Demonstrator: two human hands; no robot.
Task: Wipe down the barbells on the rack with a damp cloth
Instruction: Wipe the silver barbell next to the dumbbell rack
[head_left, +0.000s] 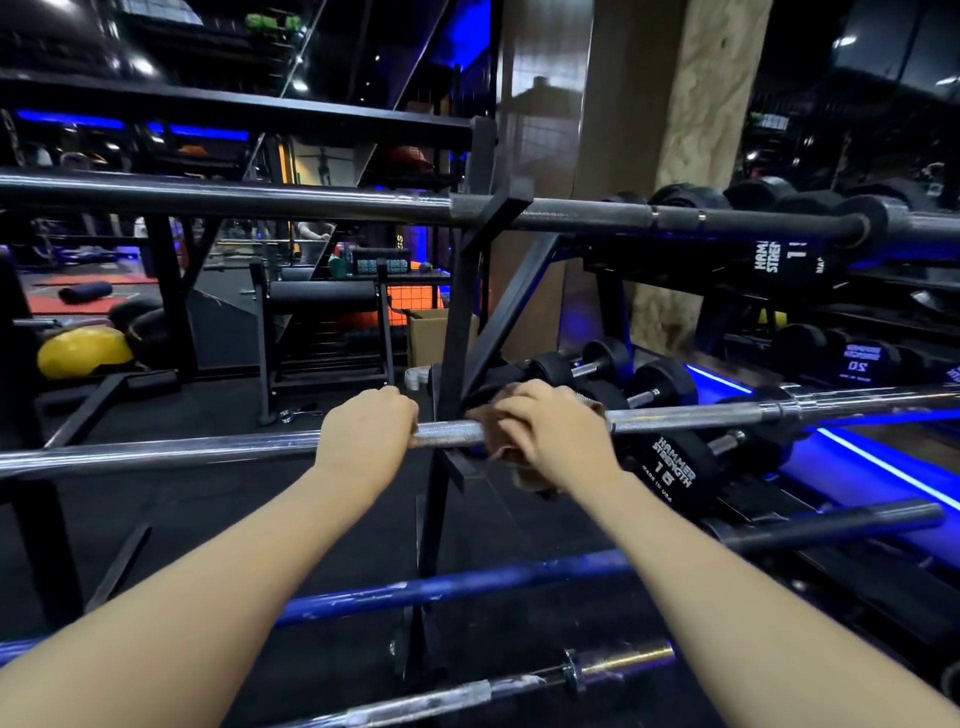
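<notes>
A silver barbell (685, 415) lies across the black rack (457, 322) at mid height. My left hand (366, 428) grips its shaft just left of the rack's upright. My right hand (550, 431) holds a brownish cloth (496, 434) wrapped round the same shaft, right of the upright. A dark barbell (311, 200) rests on the rack above. Below lie a blue barbell (457, 584) and, nearest to me, another silver barbell (467, 693).
Black dumbbells (670, 467) marked Hammer Strength fill a rack to the right, with blue light strips beneath. Behind the rack stand a padded bench (324, 296), a cardboard box (428, 338) and a yellow ball (83, 351) on the dark floor.
</notes>
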